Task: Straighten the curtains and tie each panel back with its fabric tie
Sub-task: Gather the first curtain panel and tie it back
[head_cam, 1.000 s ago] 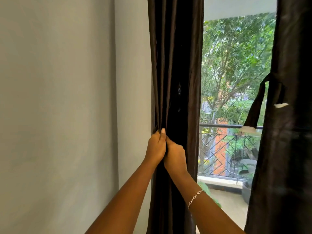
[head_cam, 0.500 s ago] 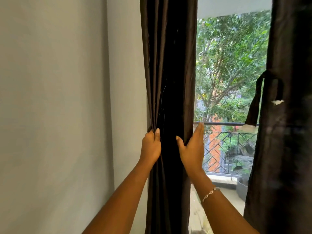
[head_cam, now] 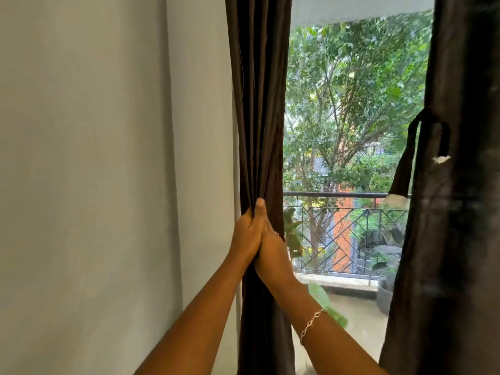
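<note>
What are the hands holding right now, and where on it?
Both the left hand and right hand grip the left dark brown fabric curtain panel, bunching its gathered folds together about level with the black metal balcony railing.

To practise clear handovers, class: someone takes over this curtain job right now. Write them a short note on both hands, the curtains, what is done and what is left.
Hands: the left hand and right hand are pressed together. Both grip the left curtain panel, which is gathered into a narrow bunch beside the wall.
The right curtain panel hangs at the right; its fabric tie dangles at the inner edge and looks loose.
Done: left panel gathered.
Left: tie it back (its tie is not in view), then check the right one.
</note>
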